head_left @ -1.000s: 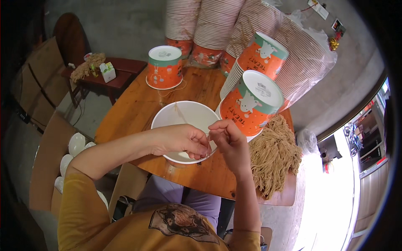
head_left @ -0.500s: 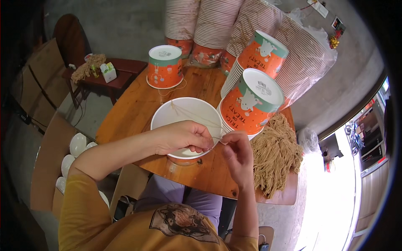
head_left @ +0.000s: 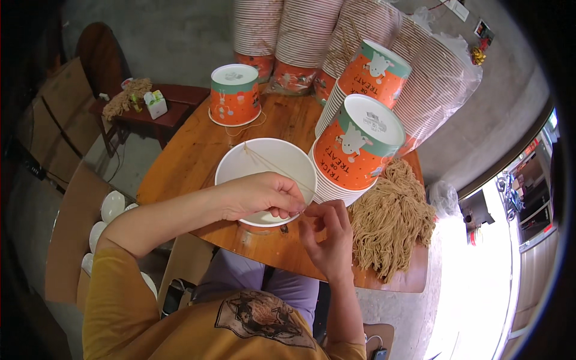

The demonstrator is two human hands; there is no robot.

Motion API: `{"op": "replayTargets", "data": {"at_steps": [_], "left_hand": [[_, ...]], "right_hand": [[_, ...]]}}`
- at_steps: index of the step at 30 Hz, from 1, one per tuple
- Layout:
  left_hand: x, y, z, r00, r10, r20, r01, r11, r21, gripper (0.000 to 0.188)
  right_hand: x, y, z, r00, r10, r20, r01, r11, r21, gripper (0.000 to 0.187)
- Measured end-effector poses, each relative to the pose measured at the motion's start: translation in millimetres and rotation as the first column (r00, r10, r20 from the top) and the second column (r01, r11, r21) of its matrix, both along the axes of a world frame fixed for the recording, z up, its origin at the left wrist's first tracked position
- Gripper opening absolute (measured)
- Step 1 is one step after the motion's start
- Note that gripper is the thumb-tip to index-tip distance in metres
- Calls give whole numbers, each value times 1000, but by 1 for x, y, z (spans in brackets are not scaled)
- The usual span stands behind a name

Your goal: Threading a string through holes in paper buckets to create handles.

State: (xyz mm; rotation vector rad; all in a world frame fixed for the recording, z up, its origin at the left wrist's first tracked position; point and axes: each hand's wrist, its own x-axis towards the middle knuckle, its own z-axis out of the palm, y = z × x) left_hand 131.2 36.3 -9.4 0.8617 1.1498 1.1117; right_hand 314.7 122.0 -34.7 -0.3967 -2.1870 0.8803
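A white paper bucket (head_left: 235, 157) with an orange outside stands mouth up at the table's near edge. Strands of tan string (head_left: 270, 163) cross its mouth from the far rim toward my hands. My left hand (head_left: 267, 195) reaches over the near part of the bucket, thumb and forefinger pinched on the string by the right rim. Close beside those fingertips, my right hand (head_left: 327, 237) has its fingers curled at the string's end; the exact grip is partly hidden. A thick bundle of tan string (head_left: 390, 225) lies right of my right hand.
Upside-down stacks of orange and green buckets (head_left: 357, 144) stand right of the open one. A single upturned bucket (head_left: 234, 99) is at the far left of the wooden table (head_left: 183, 174). Tall plastic-wrapped stacks (head_left: 309, 36) line the back. White bowls (head_left: 112, 206) sit lower left.
My right hand has moved left and slightly down, closer to my left fingertips. My left hand stays almost in place, pinching the string.
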Motion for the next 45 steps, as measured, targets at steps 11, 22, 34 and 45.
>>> {"op": "replayTargets", "data": {"at_steps": [11, 22, 34, 45], "left_hand": [[4, 2, 7, 1000, 6, -1, -6, 998, -64, 12], [2, 1, 8, 985, 59, 164, -32, 987, -158, 17], [6, -7, 5, 952, 45, -301, 0, 989, 149, 26], [22, -19, 14, 609, 285, -740, 73, 909, 410, 17]], "right_hand": [[-3, -14, 5, 991, -109, -80, 125, 965, 228, 16], [-1, -12, 7, 999, -4, -38, 8, 994, 106, 16], [-1, -5, 6, 1000, 1, -9, -2, 983, -186, 12], [-7, -9, 13, 998, -63, 21, 65, 995, -74, 12]]}}
